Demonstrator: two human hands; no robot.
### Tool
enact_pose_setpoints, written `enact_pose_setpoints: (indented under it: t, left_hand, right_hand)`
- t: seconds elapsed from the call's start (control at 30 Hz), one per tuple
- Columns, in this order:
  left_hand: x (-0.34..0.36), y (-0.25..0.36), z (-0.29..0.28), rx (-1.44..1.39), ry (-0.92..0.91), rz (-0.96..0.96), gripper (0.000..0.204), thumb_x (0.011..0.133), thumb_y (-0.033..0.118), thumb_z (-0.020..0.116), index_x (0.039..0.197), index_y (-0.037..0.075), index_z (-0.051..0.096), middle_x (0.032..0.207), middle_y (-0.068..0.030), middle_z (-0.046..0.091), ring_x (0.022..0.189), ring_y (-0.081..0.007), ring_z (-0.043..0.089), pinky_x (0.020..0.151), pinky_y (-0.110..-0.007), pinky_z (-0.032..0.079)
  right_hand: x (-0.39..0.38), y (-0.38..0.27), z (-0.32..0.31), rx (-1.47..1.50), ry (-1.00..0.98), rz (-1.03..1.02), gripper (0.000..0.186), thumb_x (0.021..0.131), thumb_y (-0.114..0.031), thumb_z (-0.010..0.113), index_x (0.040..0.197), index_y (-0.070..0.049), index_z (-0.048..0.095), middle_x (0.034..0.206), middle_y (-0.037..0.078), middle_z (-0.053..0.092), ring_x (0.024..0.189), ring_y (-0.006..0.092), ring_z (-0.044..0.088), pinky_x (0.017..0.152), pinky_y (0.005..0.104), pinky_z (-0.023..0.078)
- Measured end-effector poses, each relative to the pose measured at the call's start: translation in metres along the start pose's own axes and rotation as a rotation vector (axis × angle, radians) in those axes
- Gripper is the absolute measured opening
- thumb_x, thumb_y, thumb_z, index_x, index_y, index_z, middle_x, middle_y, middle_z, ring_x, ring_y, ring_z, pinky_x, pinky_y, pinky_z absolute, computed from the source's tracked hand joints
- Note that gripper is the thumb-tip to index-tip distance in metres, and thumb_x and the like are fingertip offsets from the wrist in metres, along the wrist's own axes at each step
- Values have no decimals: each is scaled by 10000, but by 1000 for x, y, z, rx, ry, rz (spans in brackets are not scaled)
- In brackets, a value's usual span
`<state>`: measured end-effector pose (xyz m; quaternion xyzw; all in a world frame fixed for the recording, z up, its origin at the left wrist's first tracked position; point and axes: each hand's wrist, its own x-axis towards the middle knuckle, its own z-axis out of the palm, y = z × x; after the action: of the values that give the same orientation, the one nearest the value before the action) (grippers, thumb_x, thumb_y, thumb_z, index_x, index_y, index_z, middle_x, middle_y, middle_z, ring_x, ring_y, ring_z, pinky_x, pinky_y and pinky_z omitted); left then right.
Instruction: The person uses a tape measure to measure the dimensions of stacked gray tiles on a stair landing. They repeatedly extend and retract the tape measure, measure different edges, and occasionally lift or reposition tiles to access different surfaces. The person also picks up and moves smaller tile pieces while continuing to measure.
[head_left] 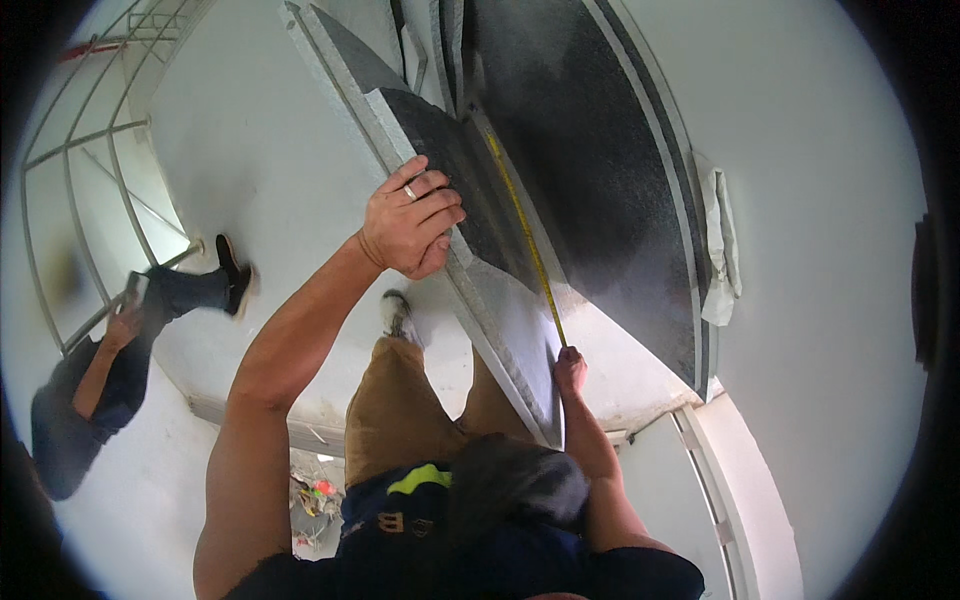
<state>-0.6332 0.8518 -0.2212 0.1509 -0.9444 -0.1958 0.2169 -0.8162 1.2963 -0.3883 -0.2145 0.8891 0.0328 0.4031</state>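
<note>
My left hand (413, 218) is wrapped over the upper edge of a dark stone slab (455, 170) with a pale grey cut edge, and a ring shows on one finger. Lower and to the right, my right hand (571, 372) is closed on the near end of a yellow tape measure (528, 232). The tape runs stretched away from it, between the slab under my left hand and a larger dark slab (580, 150) leaning against the right wall. What part of the tape my right fingers grip is hidden.
Further upright slabs (345, 85) stand close by at the far end. A crumpled white sheet (720, 250) hangs beside the large slab. At left, another person (95, 400) holds a small object near a metal railing (110, 130). Colourful clutter (318, 495) lies behind my legs.
</note>
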Motion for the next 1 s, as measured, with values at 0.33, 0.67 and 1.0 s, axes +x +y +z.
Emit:
enact_pose_setpoints:
  t: [0.33, 0.67, 1.0]
  left_hand:
    - [4, -1, -6, 75, -14, 55, 288, 704, 217, 440, 831, 61, 645, 868, -88, 633, 905, -294, 599, 1018, -477, 350]
    - [2, 0, 1, 119, -53, 63, 348, 816, 252, 345, 815, 52, 630, 854, -108, 640, 899, -316, 602, 1020, -483, 342]
    - [1, -1, 3, 146, -93, 52, 391, 851, 265, 307, 815, 42, 626, 854, -112, 641, 903, -317, 604, 1038, -484, 323]
  right_hand:
    - [59, 19, 8, -73, 21, -61, 290, 919, -307, 424, 900, -81, 605, 880, 205, 621, 834, 403, 602, 719, 496, 481]
    - [121, 12, 35, -139, 34, -138, 327, 918, -298, 417, 873, -35, 606, 843, 222, 630, 807, 381, 624, 719, 487, 504]
    - [168, -13, 60, -199, 118, -136, 313, 910, -288, 460, 830, -40, 633, 784, 191, 654, 764, 351, 654, 697, 458, 529]
